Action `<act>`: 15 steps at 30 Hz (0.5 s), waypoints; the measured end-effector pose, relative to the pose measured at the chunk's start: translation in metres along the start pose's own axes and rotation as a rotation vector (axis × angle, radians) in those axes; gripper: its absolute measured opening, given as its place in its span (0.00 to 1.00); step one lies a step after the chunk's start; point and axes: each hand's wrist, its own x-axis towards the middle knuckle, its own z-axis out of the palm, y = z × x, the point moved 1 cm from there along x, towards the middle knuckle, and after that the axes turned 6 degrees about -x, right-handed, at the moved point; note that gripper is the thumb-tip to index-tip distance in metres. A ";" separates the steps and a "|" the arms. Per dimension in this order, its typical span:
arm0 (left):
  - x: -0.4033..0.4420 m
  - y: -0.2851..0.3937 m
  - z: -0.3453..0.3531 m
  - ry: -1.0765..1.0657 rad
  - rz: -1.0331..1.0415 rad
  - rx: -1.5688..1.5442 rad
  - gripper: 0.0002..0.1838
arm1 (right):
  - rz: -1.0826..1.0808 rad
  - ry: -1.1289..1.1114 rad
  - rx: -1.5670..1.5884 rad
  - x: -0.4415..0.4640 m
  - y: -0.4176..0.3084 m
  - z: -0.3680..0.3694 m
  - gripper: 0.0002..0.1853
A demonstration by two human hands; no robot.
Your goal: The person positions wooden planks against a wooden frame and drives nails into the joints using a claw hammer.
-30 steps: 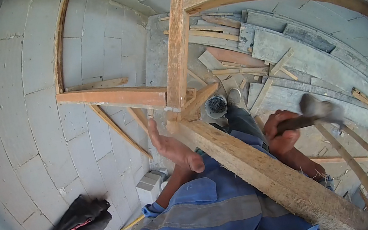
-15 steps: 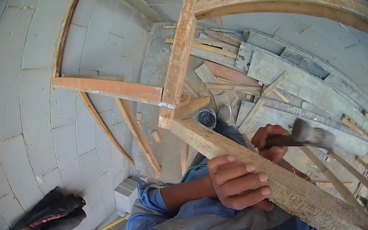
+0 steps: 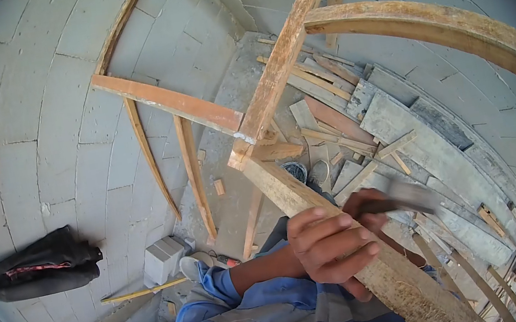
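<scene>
Timber point(image 3: 419, 287) slants across me — my left hand point(image 3: 332, 244) curled around it, my right hand point(image 3: 368, 205) gripping a blurred hammer point(image 3: 413, 196) just beyond.

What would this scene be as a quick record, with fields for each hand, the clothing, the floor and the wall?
Left hand: gripping a long wooden beam
Right hand: holding a hammer, which is blurred; hand partly hidden behind the beam
Clothing: blue shirt with a grey band
Floor: loose boards, and a bucket beside a shoe
Wall: grey blocks, with a black jacket or bag against it
</scene>
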 end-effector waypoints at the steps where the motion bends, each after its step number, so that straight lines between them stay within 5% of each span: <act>1: -0.002 -0.001 0.017 0.194 0.010 0.032 0.37 | 0.088 -0.198 -0.413 -0.004 0.020 -0.002 0.24; 2: -0.004 -0.001 0.027 0.388 0.021 0.061 0.36 | 0.174 -0.393 -0.828 0.001 0.026 -0.001 0.23; 5: -0.008 -0.002 0.024 0.346 0.015 0.068 0.34 | 0.197 -0.246 -0.775 0.020 -0.006 -0.009 0.23; 9: -0.009 0.001 0.024 0.359 -0.012 0.065 0.34 | -0.095 0.213 0.205 0.034 -0.043 0.001 0.16; 11: -0.012 0.004 0.026 0.389 -0.040 0.070 0.34 | -0.204 0.264 0.373 0.039 -0.052 0.013 0.15; 12: -0.010 0.000 0.027 0.402 -0.013 0.073 0.34 | -0.123 0.114 0.205 0.015 -0.014 -0.003 0.15; 14: -0.008 -0.001 0.029 0.416 0.004 0.076 0.34 | -0.168 -0.490 -1.058 0.005 0.021 -0.019 0.14; 15: -0.009 0.000 0.031 0.422 0.003 0.074 0.34 | -0.136 -0.436 -0.989 0.003 0.020 -0.023 0.15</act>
